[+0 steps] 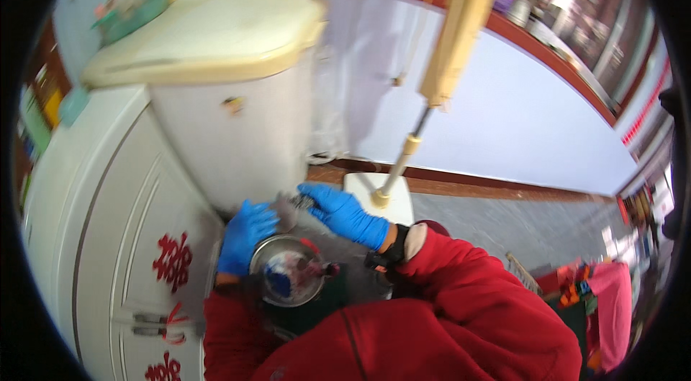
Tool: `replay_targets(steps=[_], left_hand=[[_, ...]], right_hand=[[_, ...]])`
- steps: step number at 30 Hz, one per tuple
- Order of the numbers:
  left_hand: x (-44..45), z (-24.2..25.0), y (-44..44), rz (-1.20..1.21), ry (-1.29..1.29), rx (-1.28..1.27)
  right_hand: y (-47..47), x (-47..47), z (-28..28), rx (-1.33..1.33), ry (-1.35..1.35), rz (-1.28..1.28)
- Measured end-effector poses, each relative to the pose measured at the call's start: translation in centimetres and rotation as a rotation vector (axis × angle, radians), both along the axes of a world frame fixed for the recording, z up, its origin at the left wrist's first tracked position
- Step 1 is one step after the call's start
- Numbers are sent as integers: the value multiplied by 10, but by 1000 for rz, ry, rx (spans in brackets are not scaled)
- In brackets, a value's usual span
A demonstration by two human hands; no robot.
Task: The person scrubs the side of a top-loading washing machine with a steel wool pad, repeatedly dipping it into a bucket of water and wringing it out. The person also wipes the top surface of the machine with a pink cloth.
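My left hand [247,235], in a blue glove, is at the left rim of a round metal bowl [261,291]. Its fingertips are against or just beside a blurred, greyish-pink rounded thing [286,215]. Blue, white and reddish contents lie in the bowl, too blurred to name. Above and right of the bowl, my right hand [345,216], gloved in blue too, has a small dark speckled object [302,202] at its fingers. What that object is, blur hides.
A white cabinet [156,208] with red paper characters stands close on my left. Beyond it is a large white appliance [232,138] with a yellowed lid. A pole on a square white base [353,189] carries a yellow cover [459,30]. Pink cloth [612,311] hangs at right.
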State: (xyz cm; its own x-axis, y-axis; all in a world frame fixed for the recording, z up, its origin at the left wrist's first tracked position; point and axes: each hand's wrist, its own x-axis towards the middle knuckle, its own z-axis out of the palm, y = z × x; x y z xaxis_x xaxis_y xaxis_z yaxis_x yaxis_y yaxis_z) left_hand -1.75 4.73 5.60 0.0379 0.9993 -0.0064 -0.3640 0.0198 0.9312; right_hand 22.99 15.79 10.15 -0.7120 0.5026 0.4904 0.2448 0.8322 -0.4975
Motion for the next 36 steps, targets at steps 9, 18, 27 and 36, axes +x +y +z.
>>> replay_targets(steps=[9, 18, 27, 36], left_hand=[[-11, -125, -11, 163, -81, -440], [-36, -207, -48, 59, 320, -499], [-25, -184, -42, 87, -30, -804], [46, -66, -64, 320, -82, -690]], right_hand=[[19, 101, -37, -390, -157, -154], [40, 101, -61, -617, -47, -186], [37, 86, -59, -852, 132, -68], [36, 74, -65, -1117, 220, 296]])
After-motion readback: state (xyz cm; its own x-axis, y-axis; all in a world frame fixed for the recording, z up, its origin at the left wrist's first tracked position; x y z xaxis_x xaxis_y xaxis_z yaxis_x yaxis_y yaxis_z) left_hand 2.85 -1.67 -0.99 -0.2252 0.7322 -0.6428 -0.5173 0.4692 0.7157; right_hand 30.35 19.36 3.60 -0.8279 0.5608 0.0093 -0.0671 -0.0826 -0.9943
